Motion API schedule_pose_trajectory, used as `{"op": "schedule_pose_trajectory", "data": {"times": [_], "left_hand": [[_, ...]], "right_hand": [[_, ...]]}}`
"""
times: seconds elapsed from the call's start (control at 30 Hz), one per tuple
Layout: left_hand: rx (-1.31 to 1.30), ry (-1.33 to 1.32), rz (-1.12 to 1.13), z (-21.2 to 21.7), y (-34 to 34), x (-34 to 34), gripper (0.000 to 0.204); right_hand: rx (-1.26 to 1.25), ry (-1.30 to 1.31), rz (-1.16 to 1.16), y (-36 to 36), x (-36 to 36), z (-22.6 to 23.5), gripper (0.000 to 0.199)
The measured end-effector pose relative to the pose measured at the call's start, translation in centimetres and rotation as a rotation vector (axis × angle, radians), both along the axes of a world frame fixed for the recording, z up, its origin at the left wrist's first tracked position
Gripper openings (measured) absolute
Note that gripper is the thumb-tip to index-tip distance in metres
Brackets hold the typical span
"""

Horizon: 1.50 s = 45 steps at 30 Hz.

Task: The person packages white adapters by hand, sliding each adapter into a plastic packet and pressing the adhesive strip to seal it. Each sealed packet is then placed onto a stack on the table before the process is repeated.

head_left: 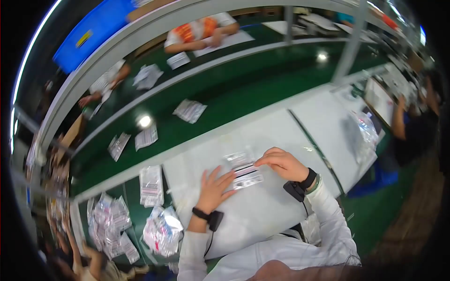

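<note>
A clear plastic packet with dark printed bands lies flat on the white tabletop in front of me. My left hand rests on the table with its fingers spread, the fingertips touching the packet's left edge. At the opposite edge is my right hand, its fingers curled and the thumb and index finger pinched together on the packet's upper right side. Each wrist wears a black strap with a small dark box on it.
A green conveyor belt runs beyond the table, carrying several packets. Packet piles lie left of me, beside a single packet stack. Co-workers sit across the belt and at both sides. A grey post stands far right.
</note>
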<state>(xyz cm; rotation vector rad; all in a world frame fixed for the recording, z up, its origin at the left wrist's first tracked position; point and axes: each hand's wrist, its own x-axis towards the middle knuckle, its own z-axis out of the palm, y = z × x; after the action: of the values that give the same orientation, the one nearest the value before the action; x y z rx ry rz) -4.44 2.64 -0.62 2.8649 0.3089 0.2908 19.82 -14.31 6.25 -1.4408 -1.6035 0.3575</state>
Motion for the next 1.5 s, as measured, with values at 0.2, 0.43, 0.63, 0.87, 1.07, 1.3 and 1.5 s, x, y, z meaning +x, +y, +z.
{"op": "schedule_pose_trajectory", "data": {"times": [0.2, 0.43, 0.63, 0.87, 1.07, 1.3, 1.5], "left_hand": [[-0.077, -0.021, 0.055, 0.0, 0.0, -1.5, 0.057], [-0.106, -0.094, 0.139, 1.1, -0.7, 0.0, 0.047], [-0.122, -0.206, 0.208, -1.2, -0.7, 1.0, 0.043], [-0.102, -0.174, 0.264, 0.3, -1.3, 1.0, 0.034], [0.018, -0.247, 0.298, 0.5, -1.2, 0.6, 0.026], [-0.044, -0.415, 0.358, -0.1, -0.3, 0.4, 0.013], [-0.122, -0.531, 0.358, -1.4, 0.1, 0.1, 0.012]], "right_hand": [[-0.252, -0.241, 0.114, 3.6, 0.3, -5.6, 0.045], [-0.255, -0.183, 0.059, 1.6, 0.3, -4.4, 0.041], [-0.293, -0.241, -0.074, 2.0, -0.1, -6.0, 0.042], [-0.267, -0.253, -0.089, 1.9, -0.6, -5.4, 0.036], [-0.274, -0.188, -0.093, 1.3, 0.9, -6.2, 0.02], [-0.092, -0.157, -0.221, 3.3, 0.1, -4.6, 0.04], [-0.113, -0.468, -0.006, 8.3, -0.4, -4.3, 0.055]]}}
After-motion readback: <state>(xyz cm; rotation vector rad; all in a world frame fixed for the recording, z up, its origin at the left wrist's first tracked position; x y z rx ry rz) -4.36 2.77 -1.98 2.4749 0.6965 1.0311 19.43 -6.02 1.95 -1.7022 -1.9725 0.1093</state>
